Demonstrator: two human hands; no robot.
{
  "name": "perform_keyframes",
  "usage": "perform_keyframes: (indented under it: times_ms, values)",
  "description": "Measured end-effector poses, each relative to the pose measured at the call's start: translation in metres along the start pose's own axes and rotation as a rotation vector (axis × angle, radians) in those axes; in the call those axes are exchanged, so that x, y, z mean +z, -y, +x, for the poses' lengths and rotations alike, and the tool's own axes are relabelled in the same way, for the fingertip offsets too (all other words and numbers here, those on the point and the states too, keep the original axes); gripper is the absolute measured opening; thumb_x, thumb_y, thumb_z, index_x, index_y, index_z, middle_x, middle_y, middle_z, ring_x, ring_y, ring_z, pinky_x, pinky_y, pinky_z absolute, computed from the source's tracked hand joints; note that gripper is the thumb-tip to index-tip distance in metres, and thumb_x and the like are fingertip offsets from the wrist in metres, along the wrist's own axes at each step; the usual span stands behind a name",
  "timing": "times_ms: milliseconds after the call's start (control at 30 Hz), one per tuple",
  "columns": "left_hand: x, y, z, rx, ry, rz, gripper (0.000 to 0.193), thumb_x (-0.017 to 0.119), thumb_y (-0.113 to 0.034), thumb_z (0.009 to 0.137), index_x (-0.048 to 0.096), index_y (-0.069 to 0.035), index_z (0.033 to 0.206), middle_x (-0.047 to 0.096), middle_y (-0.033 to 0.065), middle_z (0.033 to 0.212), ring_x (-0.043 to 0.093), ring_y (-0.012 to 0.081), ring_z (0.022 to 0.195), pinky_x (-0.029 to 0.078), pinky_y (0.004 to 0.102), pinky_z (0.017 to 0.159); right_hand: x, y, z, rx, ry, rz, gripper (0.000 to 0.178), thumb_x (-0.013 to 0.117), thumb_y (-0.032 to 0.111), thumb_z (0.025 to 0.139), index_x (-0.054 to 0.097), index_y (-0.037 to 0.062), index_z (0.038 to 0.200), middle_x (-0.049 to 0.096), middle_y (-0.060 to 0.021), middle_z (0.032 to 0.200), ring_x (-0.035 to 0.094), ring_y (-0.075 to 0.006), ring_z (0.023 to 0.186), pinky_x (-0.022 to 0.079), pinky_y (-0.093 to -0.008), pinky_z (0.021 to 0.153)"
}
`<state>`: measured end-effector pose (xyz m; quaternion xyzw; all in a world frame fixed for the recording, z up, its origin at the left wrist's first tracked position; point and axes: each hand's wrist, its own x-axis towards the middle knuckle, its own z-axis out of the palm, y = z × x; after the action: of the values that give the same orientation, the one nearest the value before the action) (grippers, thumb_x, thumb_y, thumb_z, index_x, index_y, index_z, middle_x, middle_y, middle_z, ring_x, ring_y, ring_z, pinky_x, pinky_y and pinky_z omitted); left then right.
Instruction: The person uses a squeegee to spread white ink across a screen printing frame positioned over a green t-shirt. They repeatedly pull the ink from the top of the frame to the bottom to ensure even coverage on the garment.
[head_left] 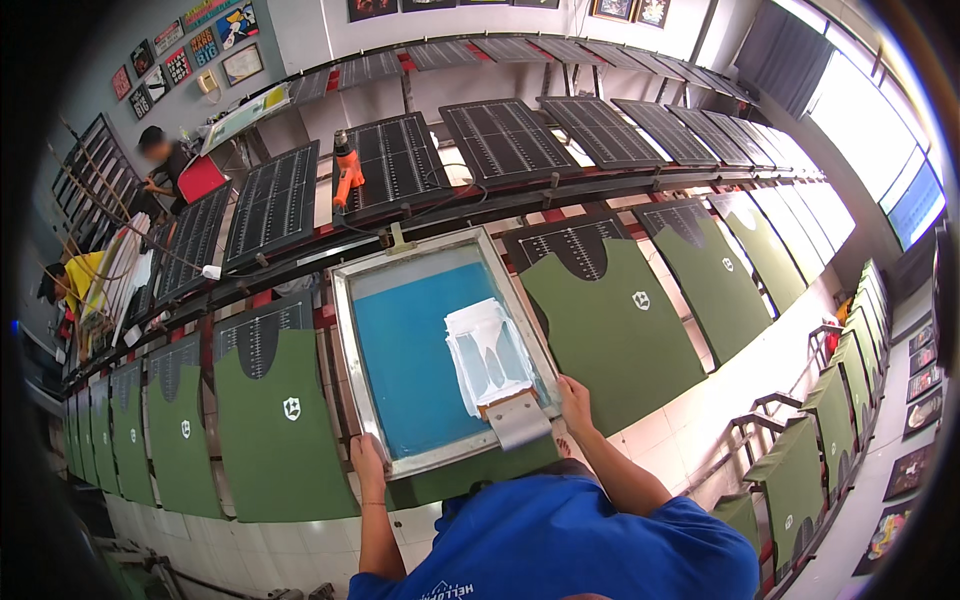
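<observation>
A screen printing frame (341,345) with pale metal-looking rails and blue mesh (400,340) lies in front of me, over a green shirt piece (470,478) that mostly hides beneath it. My left hand (368,458) is closed around its near left corner. At the near right corner, my right hand (575,400) grips the side rail. White ink (470,335) is spread in a thick patch on the right part of the mesh. A squeegee (517,420) with a grey metal holder leans at the near end of that patch, touched by neither hand.
Green shirt pieces (610,330) with small white prints lie on boards either side. Behind runs a row of black boards (505,140), one bearing an orange heat gun (347,172) with a cable. Another rack of green pieces (785,480) stands right. A person (170,165) sits far left.
</observation>
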<state>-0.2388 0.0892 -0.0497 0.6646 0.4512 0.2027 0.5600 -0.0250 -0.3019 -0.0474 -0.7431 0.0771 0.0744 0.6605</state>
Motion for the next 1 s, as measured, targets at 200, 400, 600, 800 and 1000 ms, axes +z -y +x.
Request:
perform_keyframes:
  times_ms: [200, 400, 600, 800, 1000]
  values:
    - [0.108, -0.035, -0.092, -0.044, 0.06, -0.082, 0.03, 0.054, -0.025, 0.095, 0.058, 0.004, 0.1, 0.059, 0.0104, 0.088, 0.053, 0.0181, 0.081, 0.046, 0.0341, 0.074, -0.139, 0.007, 0.041, -0.057, -0.092, -0.021, 0.038, 0.059, 0.023, 0.101, 0.067, -0.0084, 0.121, 0.071, -0.0086, 0.108, 0.062, -0.0134, 0.098, 0.049, -0.028, 0.089]
    - [0.275, -0.077, -0.159, -0.021, 0.156, -0.09, 0.031, 0.056, -0.024, 0.094, 0.059, 0.006, 0.102, 0.06, 0.0125, 0.088, 0.054, 0.02, 0.08, 0.046, 0.0344, 0.075, -0.298, 0.015, 0.125, -0.09, -0.141, -0.011, 0.04, 0.058, 0.025, 0.102, 0.065, -0.0088, 0.122, 0.07, -0.0077, 0.107, 0.061, -0.0133, 0.1, 0.047, -0.0268, 0.09]
    - [0.374, -0.099, -0.188, -0.025, 0.144, -0.035, 0.032, 0.057, -0.026, 0.093, 0.059, 0.006, 0.096, 0.058, 0.0113, 0.084, 0.053, 0.0196, 0.078, 0.045, 0.0347, 0.074, -0.381, 0.014, 0.2, -0.113, -0.103, -0.056, 0.037, 0.056, 0.024, 0.102, 0.068, -0.0087, 0.115, 0.07, -0.009, 0.102, 0.061, -0.0137, 0.094, 0.047, -0.0282, 0.084]
    - [0.406, -0.106, -0.191, -0.035, 0.092, -0.01, 0.033, 0.056, -0.027, 0.093, 0.059, 0.005, 0.095, 0.058, 0.0099, 0.083, 0.053, 0.0196, 0.078, 0.046, 0.0354, 0.074, -0.391, 0.019, 0.234, -0.076, -0.075, 0.041, 0.03, 0.056, 0.022, 0.103, 0.068, -0.0058, 0.099, 0.061, 0.0013, 0.087, 0.052, -0.007, 0.08, 0.043, -0.0243, 0.071]
    - [0.413, -0.122, -0.195, -0.087, 0.09, -0.008, 0.033, 0.055, -0.029, 0.094, 0.06, 0.004, 0.097, 0.058, 0.0079, 0.083, 0.053, 0.0185, 0.077, 0.047, 0.0351, 0.073, -0.402, 0.021, 0.25, -0.056, -0.02, 0.002, 0.035, 0.056, 0.023, 0.102, 0.068, -0.0088, 0.108, 0.066, -0.0034, 0.092, 0.056, -0.0104, 0.085, 0.045, -0.026, 0.075]
